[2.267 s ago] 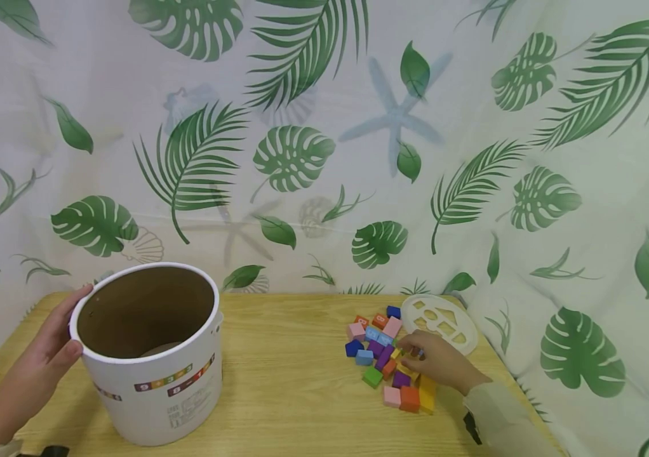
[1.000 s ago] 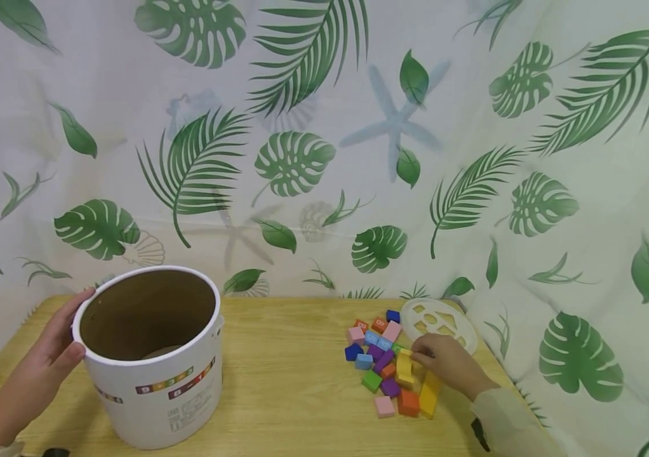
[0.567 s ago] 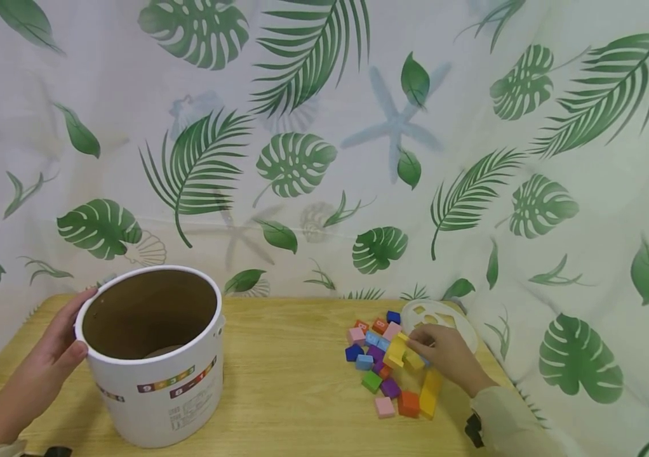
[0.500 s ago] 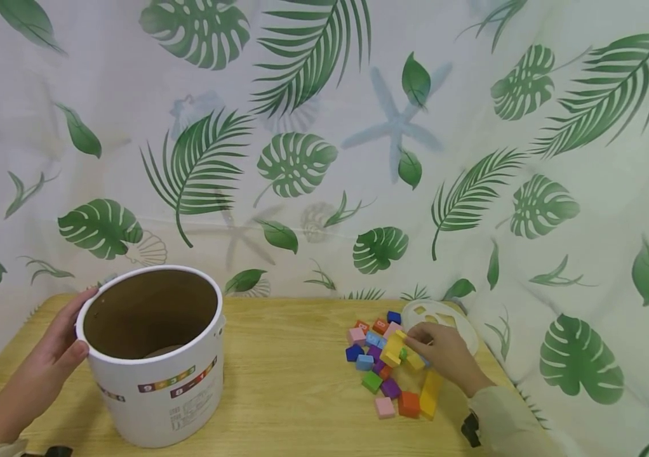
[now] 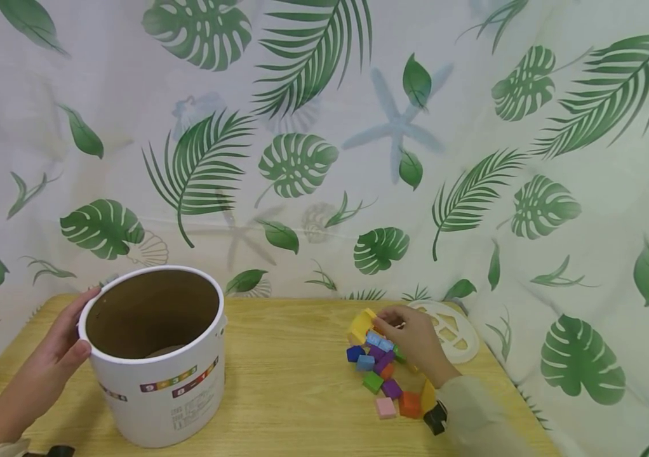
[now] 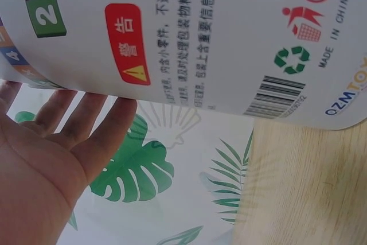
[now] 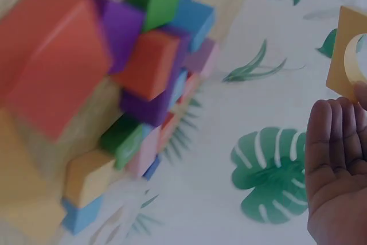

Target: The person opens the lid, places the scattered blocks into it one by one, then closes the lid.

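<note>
Right hand (image 5: 413, 343) has a yellow block (image 5: 361, 325) pinched at the fingertips, lifted just clear of the block pile (image 5: 384, 374) on the counter (image 5: 290, 381), on the pile's side facing the tub (image 5: 155, 355). In the right wrist view the block (image 7: 350, 55) looks like an arch piece with a curved cutout. My guess is it's foam or light wood, so barely any weight, stiff enough, nothing fragile. The flat side faces are the place to take it, not across the cutout where fingers could slip in.

Left hand (image 5: 56, 362) is on the tub's rim, thumb hooked over the edge, fingers flat on the outside wall (image 6: 189, 44). The tub reads as cardboard: light, tips easily, so steadying it makes sense.

A white lid (image 5: 450, 330) with shape holes lies just behind the right hand
</note>
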The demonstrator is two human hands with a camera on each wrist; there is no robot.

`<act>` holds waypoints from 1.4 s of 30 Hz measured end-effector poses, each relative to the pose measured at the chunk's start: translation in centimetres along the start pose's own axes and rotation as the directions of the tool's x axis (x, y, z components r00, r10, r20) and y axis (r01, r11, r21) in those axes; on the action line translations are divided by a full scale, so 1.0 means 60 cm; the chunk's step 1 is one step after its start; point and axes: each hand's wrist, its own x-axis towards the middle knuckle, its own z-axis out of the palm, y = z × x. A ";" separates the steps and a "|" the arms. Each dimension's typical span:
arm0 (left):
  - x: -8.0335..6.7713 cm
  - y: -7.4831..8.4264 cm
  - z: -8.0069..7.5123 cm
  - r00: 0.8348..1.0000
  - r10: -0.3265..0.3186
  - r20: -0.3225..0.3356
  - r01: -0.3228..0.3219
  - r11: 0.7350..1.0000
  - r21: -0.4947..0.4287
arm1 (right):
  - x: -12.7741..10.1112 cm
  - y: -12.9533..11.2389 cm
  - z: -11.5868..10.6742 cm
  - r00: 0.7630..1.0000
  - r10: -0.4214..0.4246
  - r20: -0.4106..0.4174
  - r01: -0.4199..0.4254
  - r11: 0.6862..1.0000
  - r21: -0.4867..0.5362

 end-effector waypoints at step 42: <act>0.001 0.005 -0.007 0.999 -0.049 0.005 0.048 0.997 0.054 | 0.041 -0.341 0.148 0.902 -0.396 -0.170 0.429 0.787 0.443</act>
